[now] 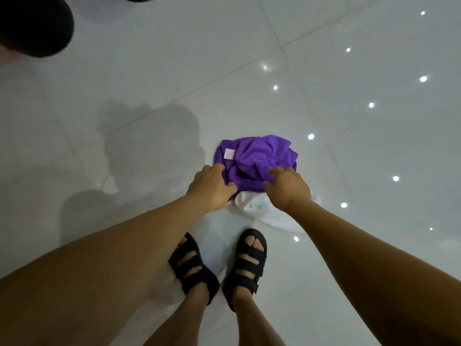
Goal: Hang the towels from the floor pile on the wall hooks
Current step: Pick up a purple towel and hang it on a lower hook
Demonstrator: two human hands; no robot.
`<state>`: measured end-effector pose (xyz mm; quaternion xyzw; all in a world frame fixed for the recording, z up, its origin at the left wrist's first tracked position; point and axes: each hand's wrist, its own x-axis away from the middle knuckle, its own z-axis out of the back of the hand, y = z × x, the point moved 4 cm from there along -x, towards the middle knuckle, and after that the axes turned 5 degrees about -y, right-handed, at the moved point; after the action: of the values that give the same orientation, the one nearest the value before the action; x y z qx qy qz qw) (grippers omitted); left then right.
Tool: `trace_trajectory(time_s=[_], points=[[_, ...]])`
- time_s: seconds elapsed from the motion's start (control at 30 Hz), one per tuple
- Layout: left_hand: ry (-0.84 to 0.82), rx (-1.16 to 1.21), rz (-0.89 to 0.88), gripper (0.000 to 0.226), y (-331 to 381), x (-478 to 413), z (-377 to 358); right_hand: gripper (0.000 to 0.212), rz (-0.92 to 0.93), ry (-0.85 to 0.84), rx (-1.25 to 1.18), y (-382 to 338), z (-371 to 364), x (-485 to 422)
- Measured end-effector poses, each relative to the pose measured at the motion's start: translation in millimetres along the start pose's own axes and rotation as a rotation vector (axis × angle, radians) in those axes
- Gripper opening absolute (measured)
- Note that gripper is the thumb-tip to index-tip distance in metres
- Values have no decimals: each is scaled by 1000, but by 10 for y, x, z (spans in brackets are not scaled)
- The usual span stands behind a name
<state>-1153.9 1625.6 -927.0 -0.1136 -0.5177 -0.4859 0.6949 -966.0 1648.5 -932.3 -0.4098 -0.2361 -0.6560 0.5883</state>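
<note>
Both curled on the purple towel [259, 156], my left hand [212, 187] at its eight o'clock, right hand [288, 189] at five, I judge pickup underway; next, lift it off the white towel [257, 208].

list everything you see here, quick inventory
purple towel: one, purple, crumpled on top of the white towel
white towel: one, white, on the floor under the purple towel's near edge
label: one, pale, on the purple towel's left part
floor: glossy white tiles, dotted with light reflections
dark round object: one, black, top left corner, unclear what
sandals: two, black, on the feet
left hand: grips purple towel's left edge
right hand: grips its right side
</note>
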Motion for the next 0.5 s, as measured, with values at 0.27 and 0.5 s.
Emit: trace_trajectory(time_s=[0.27,0.5], points=[[-34,69,6,50,-388,-577,-588,39,-91,117,127,155,-536,-869],[-53,127,37,60,-465,-266,-465,22,115,348,51,-74,-211,-482]])
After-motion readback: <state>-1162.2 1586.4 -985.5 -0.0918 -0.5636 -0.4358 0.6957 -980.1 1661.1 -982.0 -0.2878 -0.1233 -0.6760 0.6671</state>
